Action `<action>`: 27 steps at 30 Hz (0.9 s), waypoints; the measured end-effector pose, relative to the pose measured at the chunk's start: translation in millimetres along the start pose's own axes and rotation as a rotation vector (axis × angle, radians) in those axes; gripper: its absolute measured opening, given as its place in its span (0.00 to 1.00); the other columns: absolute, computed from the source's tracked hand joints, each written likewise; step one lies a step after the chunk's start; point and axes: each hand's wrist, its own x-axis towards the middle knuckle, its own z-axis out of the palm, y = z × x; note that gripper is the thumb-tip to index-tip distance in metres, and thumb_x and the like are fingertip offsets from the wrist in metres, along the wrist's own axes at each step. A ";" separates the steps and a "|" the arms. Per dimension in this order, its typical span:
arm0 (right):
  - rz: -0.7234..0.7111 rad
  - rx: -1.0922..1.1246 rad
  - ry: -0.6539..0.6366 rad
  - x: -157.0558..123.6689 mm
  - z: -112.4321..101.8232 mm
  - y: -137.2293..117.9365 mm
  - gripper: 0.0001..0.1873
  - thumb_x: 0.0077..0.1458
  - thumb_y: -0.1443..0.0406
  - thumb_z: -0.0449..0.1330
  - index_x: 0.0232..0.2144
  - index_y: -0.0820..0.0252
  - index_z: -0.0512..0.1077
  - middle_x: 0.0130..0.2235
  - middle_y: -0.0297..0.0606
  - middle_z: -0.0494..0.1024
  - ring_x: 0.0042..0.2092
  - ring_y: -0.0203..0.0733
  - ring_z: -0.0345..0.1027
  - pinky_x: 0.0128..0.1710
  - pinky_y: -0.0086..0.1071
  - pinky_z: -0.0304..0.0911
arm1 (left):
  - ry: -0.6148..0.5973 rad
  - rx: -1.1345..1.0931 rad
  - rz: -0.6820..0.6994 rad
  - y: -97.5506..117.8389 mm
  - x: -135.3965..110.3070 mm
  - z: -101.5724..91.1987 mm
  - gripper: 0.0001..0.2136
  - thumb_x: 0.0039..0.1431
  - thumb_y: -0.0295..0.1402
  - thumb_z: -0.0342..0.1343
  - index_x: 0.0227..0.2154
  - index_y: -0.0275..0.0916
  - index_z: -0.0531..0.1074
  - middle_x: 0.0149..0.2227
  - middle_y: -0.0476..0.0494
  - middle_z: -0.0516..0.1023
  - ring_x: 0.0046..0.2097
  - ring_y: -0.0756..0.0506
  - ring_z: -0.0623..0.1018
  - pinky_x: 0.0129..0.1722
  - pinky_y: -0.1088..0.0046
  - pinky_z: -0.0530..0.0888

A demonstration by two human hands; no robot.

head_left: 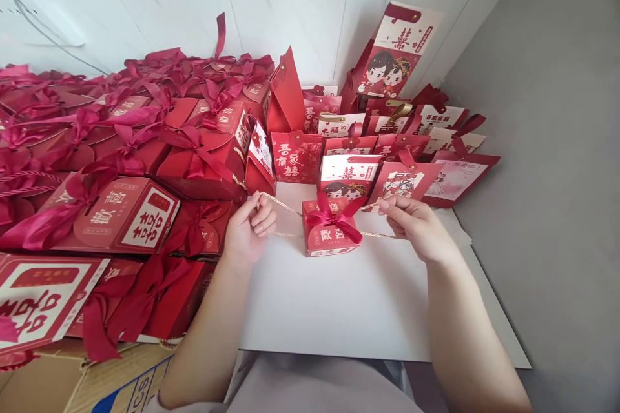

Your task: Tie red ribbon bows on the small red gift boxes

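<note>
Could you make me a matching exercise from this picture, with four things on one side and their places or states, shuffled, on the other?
Things
1. Small red box
2. Right hand
3. Cardboard box
4. Tall packet

Places or states
A. At the back, rising above the other packets
B. Bottom left of the picture
C. Pinching a pale cord
D. Near the middle, topped with a ribbon bow

Right pairs: 1-D, 2-C, 3-B, 4-A
</note>
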 end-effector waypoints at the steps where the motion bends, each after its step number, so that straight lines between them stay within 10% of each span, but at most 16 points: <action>1: 0.001 -0.044 0.046 -1.6 -3.9 -2.0 0.22 0.55 0.46 0.65 0.28 0.57 0.69 0.20 0.24 0.50 0.23 0.31 0.40 0.22 0.29 0.41 | 0.014 0.004 0.012 1.5 -0.6 -0.7 0.12 0.65 0.34 0.55 0.25 0.36 0.66 0.17 0.59 0.48 0.17 0.56 0.50 0.16 0.81 0.54; 17: 0.092 -0.360 0.092 -5.9 -20.4 -4.6 0.19 0.58 0.50 0.62 0.25 0.57 0.68 0.20 0.30 0.63 0.24 0.37 0.60 0.27 0.33 0.64 | 0.286 0.388 0.104 1.9 3.2 -3.3 0.13 0.60 0.39 0.56 0.24 0.38 0.63 0.17 0.59 0.50 0.16 0.56 0.51 0.15 0.81 0.52; 22: -0.265 -0.593 0.241 -12.6 -3.2 -11.0 0.09 0.61 0.56 0.59 0.38 0.54 0.72 0.40 0.40 0.77 0.34 0.42 0.69 0.34 0.37 0.64 | 0.367 0.837 0.285 -11.3 5.7 -9.9 0.09 0.57 0.39 0.61 0.32 0.39 0.74 0.29 0.46 0.74 0.31 0.46 0.74 0.29 0.74 0.69; 27: -0.650 -0.012 0.169 -31.7 23.0 -18.8 0.14 0.57 0.62 0.61 0.46 0.48 0.64 0.48 0.39 0.70 0.26 0.35 0.61 0.27 0.37 0.64 | 0.251 1.424 0.716 -21.7 -0.1 0.0 0.16 0.65 0.38 0.54 0.53 0.42 0.70 0.54 0.37 0.73 0.58 0.38 0.71 0.60 0.60 0.65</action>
